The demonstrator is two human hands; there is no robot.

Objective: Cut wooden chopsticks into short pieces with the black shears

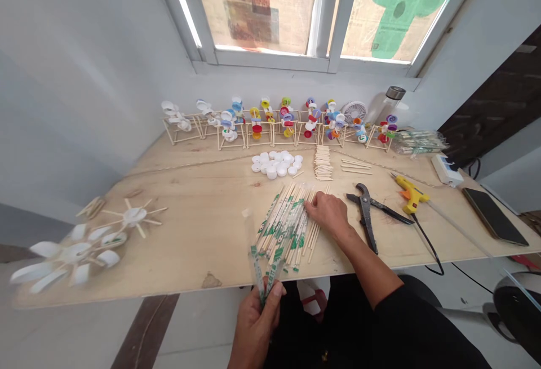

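My left hand (258, 321) is closed around clear plastic chopstick wrappers (274, 267) with green print, held upright at the table's front edge. They look flat and empty. Beyond it lies a pile of wrapped chopsticks (281, 219). At the upper right of this pile, my right hand (328, 214) has its fingers closed on a chopstick; its wrapper, if any, is hidden. Bare chopsticks (313, 242) lie side by side below the right palm. Right of that hand are large black-handled cutters (367, 211), their jaws spread.
Farther back sit white bottle caps (271, 171), stacked short sticks (323, 163) and a row of stick frames with coloured caps (256, 127). A yellow glue gun (412, 193), phone (494, 215) and power strip (447, 170) lie right. Cap-and-stick wheels (76, 253) lie left.
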